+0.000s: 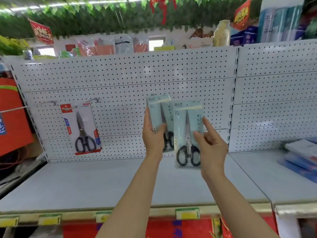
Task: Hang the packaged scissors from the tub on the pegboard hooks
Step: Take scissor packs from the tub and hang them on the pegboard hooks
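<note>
In front of the white pegboard [130, 79], above an empty grey shelf [106, 182], two bare forearms reach up, each with one pale blue pack of scissors. The tub is not in view. Each pack is a flat card in clear film with one pair of black-handled scissors inside, blades pointing up.

The left hand [153, 134] grips the left pack [158, 114] by its lower part, thumb on the front and fingers hidden behind it. This pack stands upright with its top edge against the pegboard; whether it already sits on a hook I cannot tell, because the picture is blurred there. The right pack [187, 133] is in front of it and a little lower, and it covers the right edge of the left pack. The right hand [211, 146] pinches the right pack at its right edge, thumb on the front near the middle, index finger stretched up along the edge, the other fingers curled.

To the left on the pegboard, well apart from the hands, a red-and-white pack [82, 129] with black-handled scissors hangs from a hook [93, 100], slightly tilted. Another hook [49, 102], beside it on the left, carries nothing. At the far right of the shelf lie some blue flat packs [301, 157].
</note>
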The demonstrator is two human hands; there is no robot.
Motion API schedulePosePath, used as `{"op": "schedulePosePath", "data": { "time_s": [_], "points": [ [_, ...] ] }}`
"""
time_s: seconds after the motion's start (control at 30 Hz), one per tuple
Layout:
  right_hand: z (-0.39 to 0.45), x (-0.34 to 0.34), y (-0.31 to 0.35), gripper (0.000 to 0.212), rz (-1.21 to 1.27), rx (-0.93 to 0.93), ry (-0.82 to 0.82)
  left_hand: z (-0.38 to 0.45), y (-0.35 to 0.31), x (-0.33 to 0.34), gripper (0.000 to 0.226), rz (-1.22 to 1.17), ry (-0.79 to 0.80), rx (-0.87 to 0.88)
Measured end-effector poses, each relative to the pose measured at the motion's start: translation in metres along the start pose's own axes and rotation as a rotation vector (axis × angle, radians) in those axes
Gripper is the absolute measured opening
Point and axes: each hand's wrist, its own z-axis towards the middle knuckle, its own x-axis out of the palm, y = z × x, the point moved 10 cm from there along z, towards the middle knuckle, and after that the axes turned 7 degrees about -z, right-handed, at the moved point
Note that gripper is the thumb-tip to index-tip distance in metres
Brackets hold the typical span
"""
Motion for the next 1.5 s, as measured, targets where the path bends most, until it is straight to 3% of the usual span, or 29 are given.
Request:
{"op": "schedulePosePath", "data": {
  "time_s": [0.53,0.8,0.97,1.13,1.23,1.33,1.5],
  "points": [
    [0.013,0.029,-0.015,0.048,-0.002,-0.030,0.012,0.015,0.031,-0.013,0.081,-0.049,0.036,0.019],
    [0.014,0.048,-0.023,0.047,-0.005,-0.017,0.045,0.036,0.047,-0.017,0.074,0.175,0.019,-0.010],
    [0.014,0.065,-0.031,0.048,-0.008,-0.012,0.083,0.051,0.045,-0.021,0.073,0.521,0.090,0.111],
    [0.021,0.085,-0.036,0.048,0.008,-0.008,0.104,0.059,-0.011,-0.037,0.044,0.481,-0.074,0.331],
    [0.027,0.099,-0.040,0.048,0.003,-0.009,0.115,0.059,-0.054,-0.003,0.043,0.669,0.124,0.478],
    [0.033,0.104,-0.047,0.047,-0.001,-0.008,0.090,0.065,-0.051,0.024,0.056,0.903,0.300,0.466],
    [0.031,0.108,-0.059,0.047,0.026,0.003,0.081,0.069,-0.045,0.023,0.063,0.851,0.301,0.486]
  ]
}}
